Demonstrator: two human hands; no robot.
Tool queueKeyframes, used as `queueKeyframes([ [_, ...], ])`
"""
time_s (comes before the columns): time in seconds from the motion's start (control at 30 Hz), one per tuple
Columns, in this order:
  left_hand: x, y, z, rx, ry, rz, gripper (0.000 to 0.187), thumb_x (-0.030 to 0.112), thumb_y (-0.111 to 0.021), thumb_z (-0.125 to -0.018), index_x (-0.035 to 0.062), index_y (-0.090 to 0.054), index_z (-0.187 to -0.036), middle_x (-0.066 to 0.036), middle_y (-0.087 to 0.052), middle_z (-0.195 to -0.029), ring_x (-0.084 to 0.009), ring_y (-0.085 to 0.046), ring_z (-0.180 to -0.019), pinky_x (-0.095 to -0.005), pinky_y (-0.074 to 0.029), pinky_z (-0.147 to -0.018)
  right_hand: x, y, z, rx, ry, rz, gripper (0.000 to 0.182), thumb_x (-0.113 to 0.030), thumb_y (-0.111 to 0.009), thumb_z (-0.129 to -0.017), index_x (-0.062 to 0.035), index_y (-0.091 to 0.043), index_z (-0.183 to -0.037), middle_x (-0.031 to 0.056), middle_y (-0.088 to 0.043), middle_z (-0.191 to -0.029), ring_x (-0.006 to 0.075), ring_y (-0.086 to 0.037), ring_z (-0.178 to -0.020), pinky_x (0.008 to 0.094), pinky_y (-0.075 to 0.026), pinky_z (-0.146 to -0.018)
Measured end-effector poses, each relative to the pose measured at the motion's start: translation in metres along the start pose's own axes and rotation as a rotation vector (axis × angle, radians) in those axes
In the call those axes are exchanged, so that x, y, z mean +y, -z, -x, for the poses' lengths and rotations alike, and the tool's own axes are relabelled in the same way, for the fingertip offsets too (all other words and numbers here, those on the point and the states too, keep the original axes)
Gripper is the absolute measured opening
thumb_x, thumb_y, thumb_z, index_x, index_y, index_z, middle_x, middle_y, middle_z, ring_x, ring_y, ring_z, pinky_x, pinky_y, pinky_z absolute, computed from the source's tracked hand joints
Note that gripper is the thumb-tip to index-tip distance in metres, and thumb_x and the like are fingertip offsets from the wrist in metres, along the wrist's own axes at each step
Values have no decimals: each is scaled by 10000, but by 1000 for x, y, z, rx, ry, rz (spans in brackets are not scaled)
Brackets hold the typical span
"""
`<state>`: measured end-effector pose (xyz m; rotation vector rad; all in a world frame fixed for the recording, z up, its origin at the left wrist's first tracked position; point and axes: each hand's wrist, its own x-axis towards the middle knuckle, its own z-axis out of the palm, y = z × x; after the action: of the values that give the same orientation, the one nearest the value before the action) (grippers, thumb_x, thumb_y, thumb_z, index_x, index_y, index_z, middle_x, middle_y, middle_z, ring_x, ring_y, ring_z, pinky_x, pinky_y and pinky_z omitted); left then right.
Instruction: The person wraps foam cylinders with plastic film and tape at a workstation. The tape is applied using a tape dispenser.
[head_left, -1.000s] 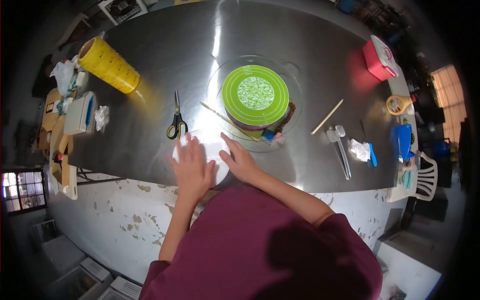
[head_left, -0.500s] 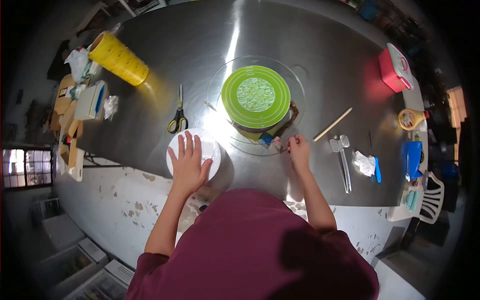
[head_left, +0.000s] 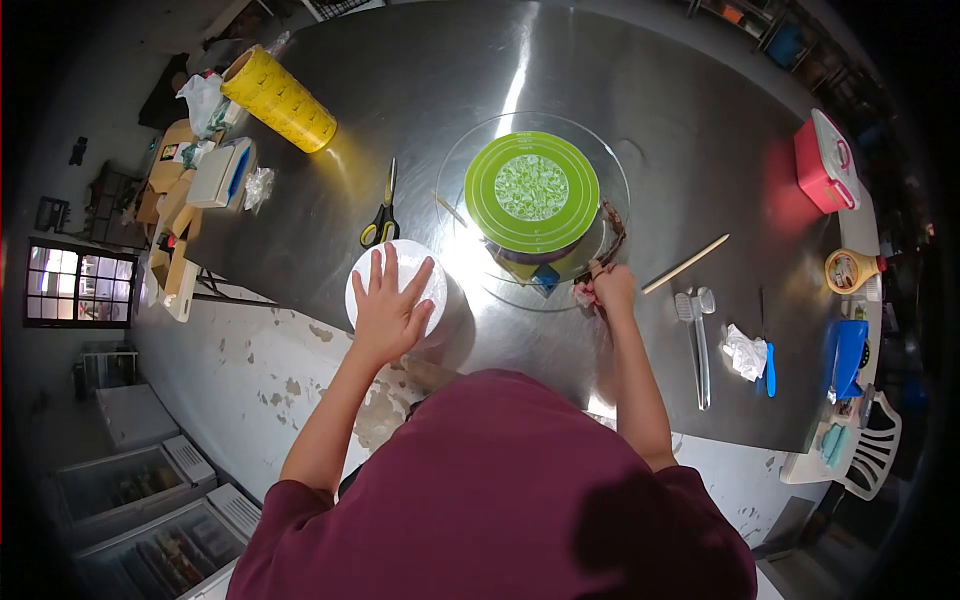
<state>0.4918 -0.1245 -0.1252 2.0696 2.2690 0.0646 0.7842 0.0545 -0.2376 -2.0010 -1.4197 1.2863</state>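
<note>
My left hand (head_left: 385, 313) lies with its fingers spread over the top of a white round piece (head_left: 430, 295) at the table's near edge. To the right, my right hand (head_left: 613, 287) is closed by the near rim of a clear round plate (head_left: 452, 190). Its fingertips are beside a small pinkish bit (head_left: 584, 294) and the lower end of a dark brown strip (head_left: 616, 222); I cannot tell what they pinch. On the plate a green disc (head_left: 483, 200) carries a whitish patterned centre, with a small blue piece (head_left: 545, 279) below it.
Black-and-yellow scissors (head_left: 380, 226) lie left of the plate, with a large yellow roll (head_left: 278, 98) farther back. At the right are a wooden stick (head_left: 688, 263), clear tongs (head_left: 699, 350), crumpled white paper (head_left: 744, 353), a blue-handled tool (head_left: 770, 370) and a pink box (head_left: 825, 163).
The view has shifted, so the table and its things appear farther right. My right hand has moved closer to the brown strip's end. My left hand stays on the white round piece, fingers spread wider.
</note>
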Motion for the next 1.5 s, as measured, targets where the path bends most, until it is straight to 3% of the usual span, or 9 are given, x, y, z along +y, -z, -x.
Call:
queueKeyframes([
  [0.23, -11, -6, 0, 25, 31, 215, 620, 377, -435, -903, 46, -321, -1415, -264, -161, -1495, -440, -131, -1385, -566, -99, -1092, 44, -9, 0, 642, 394, -630, 247, -202, -619, -864, 21, -617, -761, 103, -619, -674, 157, -586, -614, 261, -470, -594],
  [0.4, -23, -8, 4, 47, 7, 412, 611, 227, -430, -890, -34, -258, -1414, -267, -173, -1490, -372, -142, -1404, -482, -85, -1127, -30, -12, 85, 311, 956, -333, 177, -57, -607, -817, 4, -619, -983, 132, -612, -970, 222, -590, -820, 323, -476, -737],
  [0.53, -41, -14, 3, 61, 96, 983, 684, 11, -442, -793, -12, -216, -1438, -233, -168, -1509, -306, -131, -1422, -407, -105, -1140, -101, -66, 128, -228, 1359, 180, 684, -296, -651, -814, 16, -378, -1358, 228, -308, -1426, 363, -300, -1329, 467, -240, -1090],
  [0.7, -54, -6, 7, 297, 229, 1993, 840, -156, -370, -713, 31, -68, -1475, -206, -153, -1522, -268, -134, -1426, -327, -105, -1144, -129, -115, 138, -369, 1341, 557, 892, -570, -517, -824, 92, -291, -1376, 282, -228, -1461, 378, -183, -1387, 511, -160, -1108],
  [0.93, -57, -3, 9, 408, 253, 2381, 655, -47, -329, -871, 2, -25, -1449, -278, -191, -1476, -342, -176, -1399, -391, -112, -1164, -141, -129, 154, -325, 1287, 689, 899, -593, -525, -788, 77, -345, -1361, 277, -240, -1459, 363, -199, -1386, 488, -163, -1114],
  [1.13, -56, -9, 7, 340, 212, 2193, 608, 32, -386, -912, -6, -85, -1439, -252, -270, -1452, -313, -203, -1395, -400, -140, -1151, -154, -123, 150, -615, 1422, 566, 678, -421, -546, -836, 31, -433, -1328, 237, -389, -1398, 333, -343, -1328, 432, -244, -1095],
  [1.23, -55, -12, 13, 267, 209, 1973, 628, 4, -461, -871, -10, -160, -1422, -223, -312, -1436, -283, -218, -1393, -386, -147, -1144, -132, -110, 142, -536, 651, -363, 455, -179, -592, -822, 3, -546, -1236, 185, -528, -1280, 297, -481, -1215, 374, -370, -1010],
  [1.33, -62, 3, 21, 322, 15, 1298, 426, -30, -525, -802, 38, -507, -1222, -154, -464, -1330, -326, -290, -1370, -467, -203, -1114, -109, -91, 138, -212, 555, -461, 331, -34, -603, -788, -25, -632, -1117, 128, -599, -1152, 259, -554, -1087, 335, -444, -902],
  [1.5, -77, 1, 28, 305, -133, 630, 279, 50, -650, -756, 87, -663, -1032, -123, -561, -1224, -360, -438, -1263, -556, -261, -1053, -98, -88, 184, -58, 959, 138, 282, -86, -668, -750, -101, -683, -1031, 154, -568, -1093, 292, -552, -1002, 379, -450, -872],
])
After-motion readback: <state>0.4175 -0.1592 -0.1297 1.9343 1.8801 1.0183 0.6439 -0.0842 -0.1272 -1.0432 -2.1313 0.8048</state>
